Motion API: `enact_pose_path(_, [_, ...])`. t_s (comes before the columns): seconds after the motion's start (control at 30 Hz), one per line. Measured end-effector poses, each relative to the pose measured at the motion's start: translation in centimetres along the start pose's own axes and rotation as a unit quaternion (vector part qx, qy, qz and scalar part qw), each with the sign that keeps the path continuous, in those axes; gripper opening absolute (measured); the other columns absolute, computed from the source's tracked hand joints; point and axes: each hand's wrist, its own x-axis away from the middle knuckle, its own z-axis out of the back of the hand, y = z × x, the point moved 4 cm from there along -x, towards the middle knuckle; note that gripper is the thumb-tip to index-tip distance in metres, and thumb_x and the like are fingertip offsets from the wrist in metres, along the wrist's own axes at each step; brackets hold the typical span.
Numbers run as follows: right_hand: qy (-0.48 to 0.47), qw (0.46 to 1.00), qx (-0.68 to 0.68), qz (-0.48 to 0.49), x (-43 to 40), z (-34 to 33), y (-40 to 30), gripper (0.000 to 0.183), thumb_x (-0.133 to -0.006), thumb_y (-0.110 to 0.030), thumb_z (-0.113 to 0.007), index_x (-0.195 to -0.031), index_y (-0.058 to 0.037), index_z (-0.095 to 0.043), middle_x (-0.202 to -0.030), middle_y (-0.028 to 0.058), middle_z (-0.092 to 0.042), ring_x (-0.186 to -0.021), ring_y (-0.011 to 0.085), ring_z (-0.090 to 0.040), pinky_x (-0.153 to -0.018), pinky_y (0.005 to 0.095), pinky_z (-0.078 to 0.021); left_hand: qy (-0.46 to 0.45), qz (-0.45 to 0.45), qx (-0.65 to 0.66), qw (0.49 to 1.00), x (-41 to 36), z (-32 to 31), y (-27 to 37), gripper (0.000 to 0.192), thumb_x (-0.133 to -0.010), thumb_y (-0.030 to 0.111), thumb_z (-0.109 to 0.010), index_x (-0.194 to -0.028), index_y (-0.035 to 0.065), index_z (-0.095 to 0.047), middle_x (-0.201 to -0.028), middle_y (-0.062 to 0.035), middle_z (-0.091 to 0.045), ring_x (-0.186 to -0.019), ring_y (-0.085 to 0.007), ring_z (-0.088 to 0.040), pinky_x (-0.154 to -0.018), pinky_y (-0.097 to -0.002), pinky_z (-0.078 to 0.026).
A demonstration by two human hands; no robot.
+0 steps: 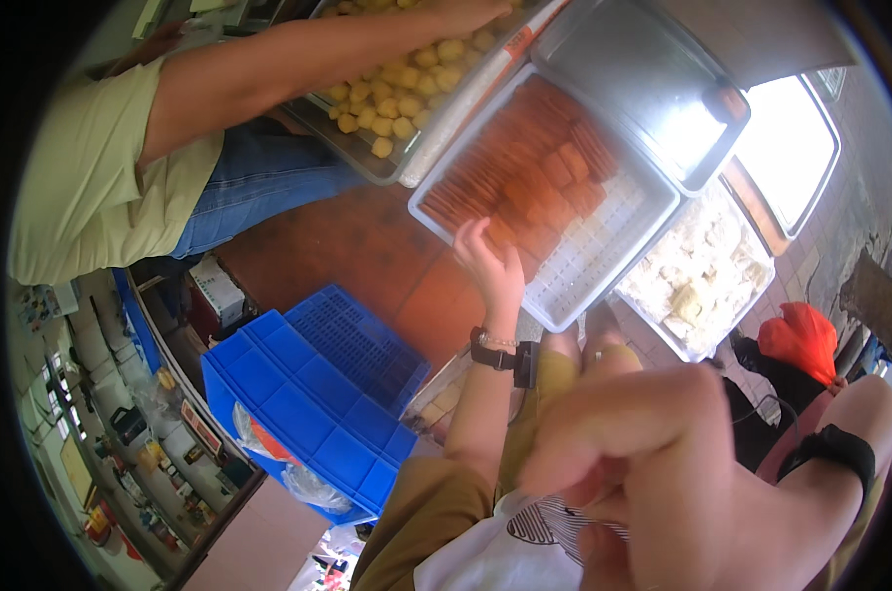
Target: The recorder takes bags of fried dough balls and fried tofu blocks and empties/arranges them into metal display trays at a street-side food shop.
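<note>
My left hand [492, 270], with a black watch on its wrist, reaches over the near left rim of a white plastic basket [601, 292]. Its fingers are apart and nothing shows in them. Rows of flat reddish-brown food slices [534, 192], perhaps dried tofu, fill the far and left parts of the basket. Close to the camera, my right hand [638, 451] is raised in front of my chest, blurred, fingers bent inward. Its fingertips are partly hidden, so I cannot tell whether they pinch anything.
A co-worker's arm [306, 66] extends over a metal tray of yellow round food pieces [394, 96]. Beyond the basket lies a steel tray [638, 81]; to its right, a white tray of plastic-wrapped pale food [701, 273]. Blue crates [306, 406] stand at left, a red plastic bag [797, 340] at right.
</note>
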Motion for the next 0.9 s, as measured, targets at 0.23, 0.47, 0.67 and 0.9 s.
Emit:
enact_pose_path(0.23, [0.015, 0.986, -0.164, -0.036, 0.1, 0.4, 3.6, 0.041, -0.077, 0.011, -0.052, -0.114, 0.0008, -0.039, -0.088, 0.0124, -0.053, -0.07, 0.0177, -0.055, -0.065, 0.0257, -0.043, -0.036, -0.004, 0.021, 0.999, -1.2, -1.2, 0.3, 0.044, -0.073, 0.001, -0.06, -0.115, 0.0054, -0.05, -0.12, -0.0167, -0.046, -0.115, -0.0368, -0.043, -0.099, -0.0478, -0.032])
enact_pose_path(0.47, [0.331, 0.781, -0.397, -0.35, -2.7, -4.0, 31.9, 0.039, -0.082, -0.005, -0.058, -0.12, -0.0044, -0.046, -0.108, 0.0091, -0.054, -0.094, 0.0248, -0.055, -0.082, 0.0359, -0.0451, -0.111, -0.004, -0.022, 0.994, -3.4, -1.3, -0.2, 0.072, -0.075, 0.023, -0.069, -0.138, 0.0066, -0.037, -0.145, -0.0164, -0.035, -0.134, -0.0369, -0.031, -0.108, -0.0509, -0.024])
enact_pose_path(0.67, [0.259, 0.893, 0.292, -0.222, -9.3, -6.6, 39.6, 0.098, -0.062, -0.008, -0.078, -0.146, -0.0132, -0.028, -0.15, 0.0155, -0.026, -0.139, 0.033, -0.026, -0.111, 0.0472, -0.0244, -0.2, -0.04, -0.079, 0.976, -6.3, -4.7, 0.1, 0.088, -0.072, 0.042, -0.074, -0.143, 0.0092, -0.034, -0.151, -0.0175, -0.028, -0.142, -0.0337, -0.019, -0.11, -0.0547, -0.018])
enact_pose_path(0.9, [0.134, 0.844, 0.511, -0.098, -10.2, -4.5, 40.4, 0.099, -0.063, -0.019, -0.076, -0.148, -0.0135, -0.025, -0.153, 0.0128, -0.024, -0.141, 0.0311, -0.023, -0.115, 0.0465, -0.0172, -0.244, -0.104, -0.117, 0.957, -6.2, -6.7, 1.2, 0.077, -0.076, 0.037, -0.073, -0.138, 0.0061, -0.04, -0.148, -0.0163, -0.033, -0.14, -0.0343, -0.023, -0.112, -0.0503, -0.02])
